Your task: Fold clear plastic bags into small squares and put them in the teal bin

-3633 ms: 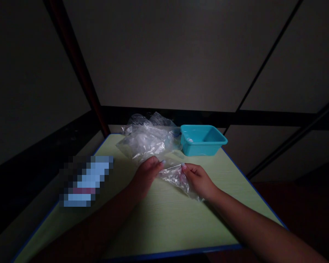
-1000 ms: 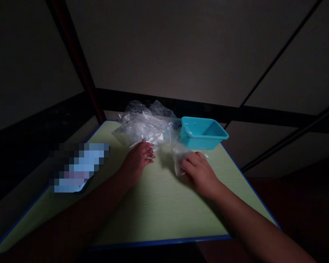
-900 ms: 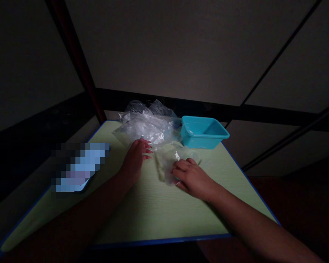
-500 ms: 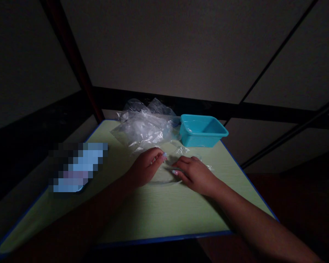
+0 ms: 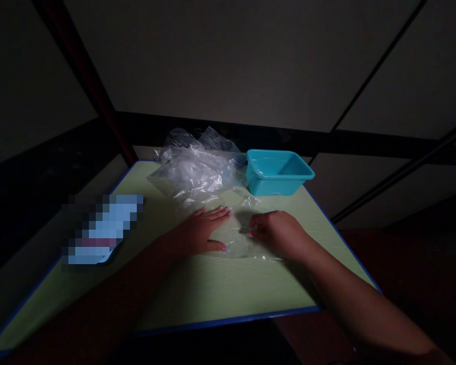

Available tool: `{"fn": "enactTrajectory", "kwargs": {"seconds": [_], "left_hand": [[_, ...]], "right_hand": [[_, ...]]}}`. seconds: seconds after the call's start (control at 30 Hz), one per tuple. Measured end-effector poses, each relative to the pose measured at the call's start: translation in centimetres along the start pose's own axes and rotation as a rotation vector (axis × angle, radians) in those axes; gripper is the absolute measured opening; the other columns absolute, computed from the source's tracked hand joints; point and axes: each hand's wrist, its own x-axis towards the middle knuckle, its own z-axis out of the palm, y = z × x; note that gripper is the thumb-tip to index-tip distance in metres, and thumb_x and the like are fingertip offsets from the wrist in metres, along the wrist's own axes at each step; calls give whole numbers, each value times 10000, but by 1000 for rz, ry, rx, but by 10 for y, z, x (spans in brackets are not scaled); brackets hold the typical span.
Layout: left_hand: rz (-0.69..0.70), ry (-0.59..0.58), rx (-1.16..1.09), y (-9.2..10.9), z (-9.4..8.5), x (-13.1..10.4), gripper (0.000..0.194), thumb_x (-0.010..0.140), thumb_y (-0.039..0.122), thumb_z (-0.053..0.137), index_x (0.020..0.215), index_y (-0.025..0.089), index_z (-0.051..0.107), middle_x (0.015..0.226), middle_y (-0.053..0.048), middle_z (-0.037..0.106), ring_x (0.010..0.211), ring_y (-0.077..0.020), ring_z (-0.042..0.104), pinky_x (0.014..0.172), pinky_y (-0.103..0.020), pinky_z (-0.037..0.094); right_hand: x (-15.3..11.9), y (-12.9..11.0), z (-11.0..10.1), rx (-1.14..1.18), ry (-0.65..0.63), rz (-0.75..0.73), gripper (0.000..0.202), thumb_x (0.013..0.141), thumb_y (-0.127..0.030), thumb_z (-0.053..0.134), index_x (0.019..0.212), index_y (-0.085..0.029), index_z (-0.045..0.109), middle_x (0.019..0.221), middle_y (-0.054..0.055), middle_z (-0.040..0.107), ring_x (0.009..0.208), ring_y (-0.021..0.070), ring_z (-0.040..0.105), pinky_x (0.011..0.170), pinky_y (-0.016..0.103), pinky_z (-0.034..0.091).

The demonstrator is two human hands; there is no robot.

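My left hand (image 5: 203, 232) lies flat with its fingers spread, pressing a clear plastic bag (image 5: 243, 247) against the table. Opposite it, my right hand (image 5: 279, 232) is closed, knuckles up, over the right part of the bag. A thin grey thing (image 5: 246, 230) sticks out leftward from its fingers; whether this is a fold of the plastic or a slim tool I cannot tell. Beyond the hands sits a crumpled heap of clear plastic bags (image 5: 201, 175).
A turquoise plastic basket (image 5: 277, 185) stands at the back right of the pale green table (image 5: 220, 294), which has a blue edge. On the left lies a phone-like flat thing (image 5: 106, 230), blurred by pixels. A panelled wall (image 5: 220, 66) rises behind the table.
My left hand has gone from pinching with curled fingers to lying flat and spread. The right hand has curled into a closed grip, wrist raised. The view has shifted slightly.
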Motion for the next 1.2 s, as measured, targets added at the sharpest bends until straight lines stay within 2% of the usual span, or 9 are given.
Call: {"fn": "enactTrajectory", "kwargs": {"seconds": [0.07, 0.17, 0.27, 0.4, 0.6, 0.77, 0.87, 1.1, 1.2], "left_hand": [[-14, -12, 32, 0, 1, -1, 867, 739, 484, 723, 1476, 242, 335, 1557, -160, 246, 1442, -336, 222, 1142, -556, 80], [0, -23, 82, -1, 3, -2, 906, 733, 555, 704, 1488, 254, 304, 1566, -165, 211, 1451, -331, 196, 1141, -560, 45], [-6, -37, 115, -1, 4, -2, 915, 733, 580, 695, 1490, 247, 302, 1568, -173, 195, 1454, -334, 183, 1134, -579, 15], [-41, -55, 96, 3, 2, -1, 917, 705, 537, 740, 1473, 230, 343, 1562, -190, 191, 1450, -358, 180, 1117, -621, 21], [-32, 62, -15, 1, 3, 0, 456, 930, 326, 490, 1383, 269, 491, 1525, -112, 344, 1432, -289, 271, 1139, -573, 72], [2, 120, -39, -5, 7, -1, 463, 896, 252, 527, 1359, 269, 518, 1506, -90, 386, 1422, -273, 301, 1148, -538, 109], [9, 130, -56, -4, 7, -2, 463, 891, 259, 544, 1354, 274, 523, 1503, -91, 392, 1422, -278, 301, 1148, -530, 118], [-5, 146, -86, -2, 4, -1, 456, 853, 321, 622, 1302, 256, 578, 1482, -130, 420, 1413, -327, 306, 1140, -568, 97], [30, 249, -52, -4, 1, 3, 400, 874, 301, 585, 1266, 226, 614, 1468, -143, 441, 1426, -326, 278, 1133, -556, 142]], "right_hand": [[2, 5, 2, 28, 87, 34, 178, 820, -327, 688, 945, -202, 702, 804, 79, 687, 704, 222, 605, 591, 293, 345], [6, 7, 5, 112, 141, -95, 176, 842, -240, 664, 1000, -165, 669, 952, 108, 657, 850, 225, 597, 719, 303, 413], [7, 1, 10, 142, 91, -240, 216, 824, -201, 683, 1029, -149, 636, 998, 110, 623, 960, 235, 556, 819, 325, 422], [7, -8, 17, 121, 5, -264, 307, 764, -293, 767, 989, -141, 622, 995, 117, 603, 1001, 258, 513, 838, 348, 412], [9, -8, 21, 104, -39, -269, 231, 768, -336, 768, 812, -169, 615, 906, 84, 588, 934, 235, 489, 797, 326, 375], [2, -10, 13, 269, -83, -343, 148, 792, -143, 716, 732, -178, 586, 759, 13, 605, 782, 164, 525, 735, 275, 353], [-6, -10, 7, 444, -202, -378, 112, 805, -117, 683, 756, -175, 600, 703, -20, 596, 664, 122, 522, 648, 234, 356], [-13, -7, -1, 717, -781, -613, 240, 885, -393, 590, 831, -170, 663, 649, -29, 555, 606, 109, 507, 581, 213, 405], [-10, -7, -2, 780, -554, -545, 291, 931, -387, 516, 768, -169, 617, 638, -33, 514, 599, 103, 469, 557, 208, 386]]}}
